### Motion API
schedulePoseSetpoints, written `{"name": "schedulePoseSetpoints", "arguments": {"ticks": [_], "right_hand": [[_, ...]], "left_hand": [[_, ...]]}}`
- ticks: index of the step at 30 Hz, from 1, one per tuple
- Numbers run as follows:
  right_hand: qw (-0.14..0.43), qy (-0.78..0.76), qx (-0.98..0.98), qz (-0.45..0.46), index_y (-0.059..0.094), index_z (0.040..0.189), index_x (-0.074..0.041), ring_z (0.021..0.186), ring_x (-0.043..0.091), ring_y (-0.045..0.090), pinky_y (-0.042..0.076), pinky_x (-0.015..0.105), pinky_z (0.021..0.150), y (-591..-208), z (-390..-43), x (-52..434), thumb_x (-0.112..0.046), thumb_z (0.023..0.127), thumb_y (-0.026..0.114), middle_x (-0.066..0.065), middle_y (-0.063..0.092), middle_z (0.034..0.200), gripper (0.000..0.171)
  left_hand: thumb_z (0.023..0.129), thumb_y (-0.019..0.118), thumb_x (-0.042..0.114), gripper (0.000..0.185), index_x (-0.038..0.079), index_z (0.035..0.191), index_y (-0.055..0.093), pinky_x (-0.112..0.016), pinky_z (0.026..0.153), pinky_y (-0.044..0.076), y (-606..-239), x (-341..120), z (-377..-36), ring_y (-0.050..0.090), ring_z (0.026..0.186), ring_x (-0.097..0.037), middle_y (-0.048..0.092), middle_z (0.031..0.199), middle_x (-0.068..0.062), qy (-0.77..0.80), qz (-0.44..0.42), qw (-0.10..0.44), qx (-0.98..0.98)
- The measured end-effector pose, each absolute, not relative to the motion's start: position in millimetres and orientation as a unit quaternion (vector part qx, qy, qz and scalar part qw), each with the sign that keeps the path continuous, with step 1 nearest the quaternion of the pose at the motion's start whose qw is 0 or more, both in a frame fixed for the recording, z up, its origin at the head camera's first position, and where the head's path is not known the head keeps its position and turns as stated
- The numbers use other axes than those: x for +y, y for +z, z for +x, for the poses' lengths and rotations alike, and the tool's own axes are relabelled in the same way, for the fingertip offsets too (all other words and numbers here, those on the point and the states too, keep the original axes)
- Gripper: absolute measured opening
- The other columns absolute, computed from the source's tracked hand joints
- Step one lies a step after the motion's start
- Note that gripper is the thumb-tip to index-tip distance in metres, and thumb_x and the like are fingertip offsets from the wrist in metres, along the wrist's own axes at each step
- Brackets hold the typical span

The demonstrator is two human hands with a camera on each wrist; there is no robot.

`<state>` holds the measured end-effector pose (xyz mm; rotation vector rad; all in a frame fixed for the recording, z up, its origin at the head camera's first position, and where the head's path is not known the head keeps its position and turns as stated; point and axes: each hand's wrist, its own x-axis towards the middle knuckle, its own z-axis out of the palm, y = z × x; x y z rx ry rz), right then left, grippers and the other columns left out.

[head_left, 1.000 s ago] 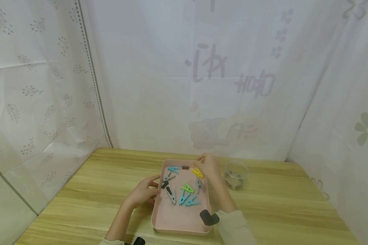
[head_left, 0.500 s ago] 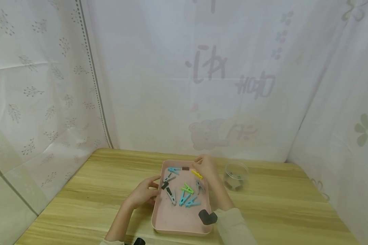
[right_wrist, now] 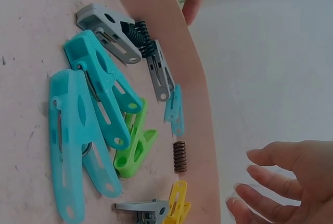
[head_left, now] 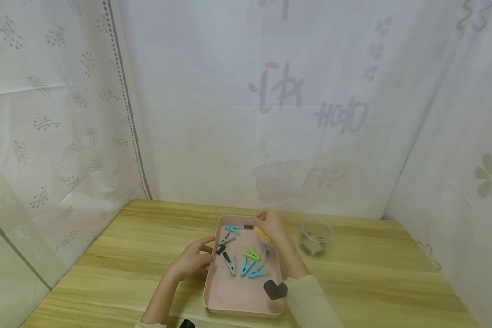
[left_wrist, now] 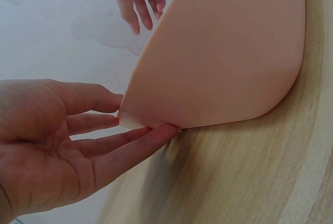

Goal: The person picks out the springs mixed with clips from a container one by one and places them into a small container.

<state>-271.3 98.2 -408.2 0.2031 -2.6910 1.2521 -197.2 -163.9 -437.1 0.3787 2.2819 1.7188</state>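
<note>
A pink tray lies lengthwise between the two hands. My left hand touches its left wall; in the left wrist view the straight fingers and thumb meet the rim and side. My right hand hovers over the far right corner, its fingers loose and holding nothing. Close beneath it lies a yellow clothespin, partly hidden by the hand in the head view. Also in the tray are a green clothespin, blue clothespins, grey clothespins, a brown spring and black springs.
A round clear plastic tub with some dark pieces inside stands right of the tray. The wooden table extends around both. White printed curtains hang behind the table and along its sides.
My right hand has shifted slightly left over the tray's far end and now covers more of the yellow clothespin. My left hand stays at the tray's left wall.
</note>
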Motion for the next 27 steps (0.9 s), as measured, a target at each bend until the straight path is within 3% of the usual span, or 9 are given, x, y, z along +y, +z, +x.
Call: {"name": "schedulePoseSetpoints", "arguments": {"ticks": [10, 19, 27], "right_hand": [[0.065, 0.413, -0.907, 0.053, 0.073, 0.104, 0.008, 0.103, 0.043, 0.07, 0.063, 0.05, 0.084, -409, -276, 92, -0.007, 0.095, 0.071, 0.027, 0.073, 0.107, 0.017], [0.048, 0.41, -0.909, 0.052, 0.073, 0.106, 0.007, 0.101, 0.04, 0.069, 0.064, 0.044, 0.08, -414, -282, 91, -0.006, 0.096, 0.072, 0.025, 0.071, 0.109, 0.017], [0.044, 0.402, -0.912, 0.067, 0.073, 0.107, 0.008, 0.104, 0.04, 0.069, 0.062, 0.049, 0.088, -420, -290, 90, -0.007, 0.095, 0.073, 0.024, 0.072, 0.109, 0.019]], "left_hand": [[0.099, 0.061, -0.002, 0.065, -0.016, 0.156, 0.033, -0.046, 0.071, 0.066, -436, -165, -196, 0.072, 0.097, -0.034, 0.055, 0.131, -0.041, 0.593, 0.137, 0.13, 0.783], [0.099, 0.061, -0.002, 0.066, -0.016, 0.156, 0.032, -0.047, 0.071, 0.066, -438, -165, -197, 0.072, 0.097, -0.035, 0.055, 0.131, -0.041, 0.596, 0.141, 0.13, 0.78], [0.098, 0.061, -0.002, 0.066, -0.016, 0.156, 0.033, -0.048, 0.072, 0.066, -440, -165, -199, 0.072, 0.097, -0.035, 0.056, 0.131, -0.04, 0.595, 0.141, 0.129, 0.781]]}}
